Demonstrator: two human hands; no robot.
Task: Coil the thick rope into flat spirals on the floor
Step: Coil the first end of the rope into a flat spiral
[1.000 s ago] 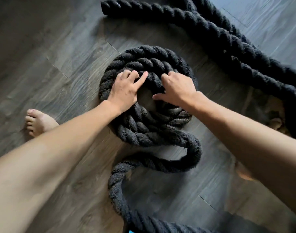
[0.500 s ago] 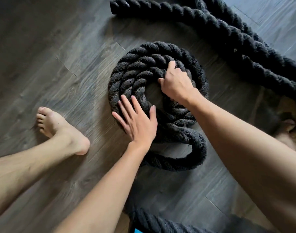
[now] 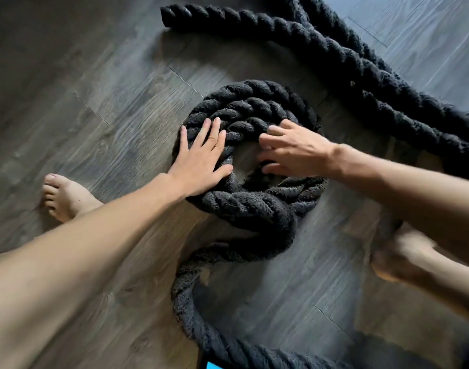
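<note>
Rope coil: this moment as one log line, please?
left hand flat on rope coil | right hand at inner turn, grip unclear | tail loose on floor

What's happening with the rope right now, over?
Left hand flat on rope, left side; right hand spread over its middle. About two turns coiled, tail loose toward camera. Foot nearby, not touching.
</note>
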